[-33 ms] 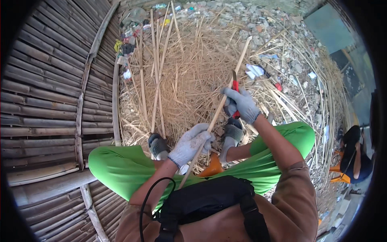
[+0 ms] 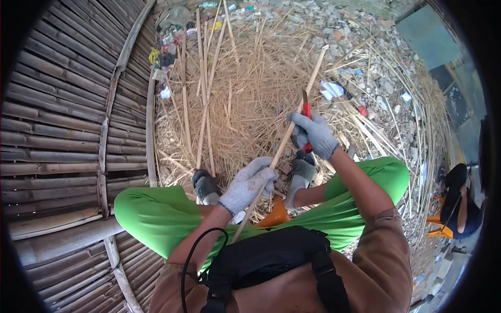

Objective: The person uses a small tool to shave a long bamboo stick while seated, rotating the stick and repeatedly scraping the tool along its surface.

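I sit with green trousers (image 2: 156, 214) and my knees apart. My left hand (image 2: 248, 185), in a pale grey glove, is closed around the lower part of a long thin bamboo strip (image 2: 279, 146). The strip slants from my lap up to the right, over a heap of dry shavings (image 2: 250, 88). My right hand (image 2: 313, 135), also gloved, grips a red-handled knife (image 2: 306, 112) whose blade lies against the strip just above that hand.
A wall of split bamboo (image 2: 57, 120) curves along the left. Several loose bamboo strips (image 2: 203, 104) lie on the shavings. An orange object (image 2: 276, 214) sits between my feet. Rubble and litter (image 2: 376, 78) spread at the back right, where another person (image 2: 459, 203) sits.
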### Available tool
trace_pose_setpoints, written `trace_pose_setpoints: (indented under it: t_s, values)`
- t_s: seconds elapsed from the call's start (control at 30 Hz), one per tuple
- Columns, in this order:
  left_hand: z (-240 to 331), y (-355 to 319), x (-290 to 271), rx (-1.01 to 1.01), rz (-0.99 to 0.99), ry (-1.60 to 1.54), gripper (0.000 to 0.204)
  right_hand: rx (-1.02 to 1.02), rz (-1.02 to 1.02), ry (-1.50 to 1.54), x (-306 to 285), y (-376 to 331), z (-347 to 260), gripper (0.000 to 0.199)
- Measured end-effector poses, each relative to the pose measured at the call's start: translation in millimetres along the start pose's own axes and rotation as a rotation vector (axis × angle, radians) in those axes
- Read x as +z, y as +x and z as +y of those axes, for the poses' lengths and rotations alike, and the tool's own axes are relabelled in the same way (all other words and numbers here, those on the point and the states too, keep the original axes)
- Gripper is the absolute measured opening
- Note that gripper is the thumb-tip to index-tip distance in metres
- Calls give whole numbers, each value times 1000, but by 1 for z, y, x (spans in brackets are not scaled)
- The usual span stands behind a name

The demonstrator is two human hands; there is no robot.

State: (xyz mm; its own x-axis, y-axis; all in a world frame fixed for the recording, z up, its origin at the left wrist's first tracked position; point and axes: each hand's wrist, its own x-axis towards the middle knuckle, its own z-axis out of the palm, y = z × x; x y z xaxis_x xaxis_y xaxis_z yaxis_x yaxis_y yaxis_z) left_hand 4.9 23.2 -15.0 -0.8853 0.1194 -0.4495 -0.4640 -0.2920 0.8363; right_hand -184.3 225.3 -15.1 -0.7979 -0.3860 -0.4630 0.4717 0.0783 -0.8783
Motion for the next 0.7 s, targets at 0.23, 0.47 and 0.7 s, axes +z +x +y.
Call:
trace_pose_setpoints:
  t_s: [0.23, 0.47, 0.7]
  values:
    - [-6, -3, 4, 108, 131, 264, 39, -66, -27, -218, 16, 4, 10, 36]
    - [4, -2, 0, 100, 95, 57, 36, -295, -53, -392, 18, -6, 3, 49]
    - [0, 4, -6, 116, 95, 47, 36, -551, -22, -725, 7, -2, 18, 50]
